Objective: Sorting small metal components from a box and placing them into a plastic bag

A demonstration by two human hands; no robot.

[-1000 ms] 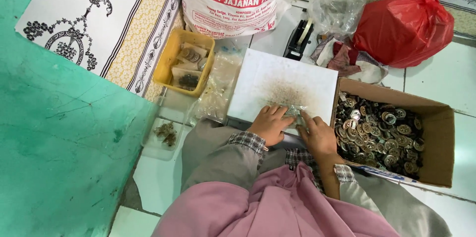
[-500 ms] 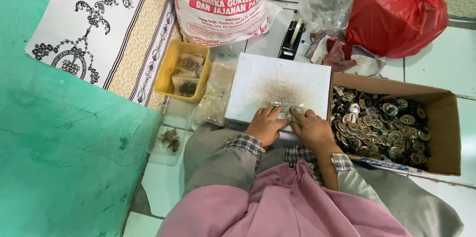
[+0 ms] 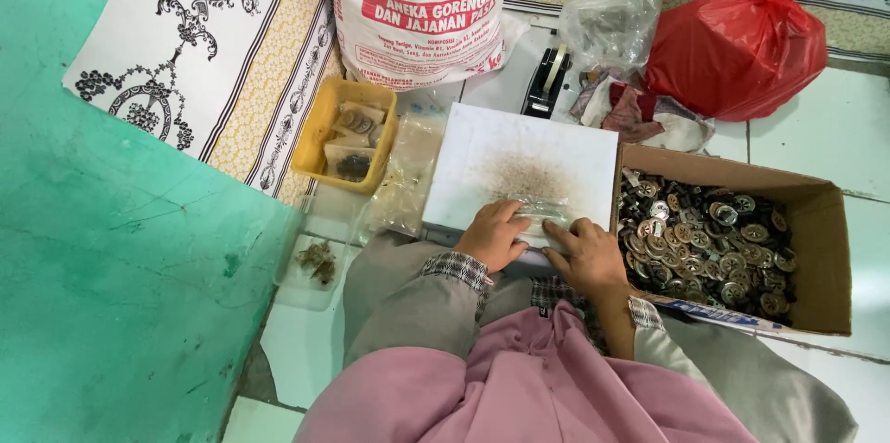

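**Floor workstation: small bag pressed on a white board**

White floor tiles (image 3: pixel 807 128) carried the whole set-up, with a green mat (image 3: pixel 111 267) to the left and a patterned cloth (image 3: pixel 213 44) beyond it.

- White board (image 3: pixel 528 165): lay flat in front of the seated person, its middle stained a dusty brown. It seemed to serve as the tabletop, giving a firm, level face to press against.
- Small clear bag (image 3: pixel 536 214): lay at the near edge of the board, between the two hands and partly under them. Its contents could not be made out.
- Left hand (image 3: pixel 493 235): palm down, fingers curled loosely over the bag's left end, seemingly pinning it rather than lifting it.
- Right hand (image 3: pixel 586 253): palm down, fingers bent onto the bag's right end; the grip looked like a flat press, not a closed fist.
- Cardboard box (image 3: pixel 816 248): open, just beside the board on the right, holding a heap of small round metal pieces (image 3: pixel 709 239), within easy reach of the right hand.
- Yellow tray (image 3: pixel 320 132): left of the board, holding a few filled packets, probably a spot for finished ones.
- Tape dispenser (image 3: pixel 547 82): black, stood behind the board.
- Large printed sack (image 3: pixel 417 7), crumpled clear bag (image 3: pixel 607 21) and knotted red bag (image 3: pixel 737 40): ranged along the far side, well apart from the hands.
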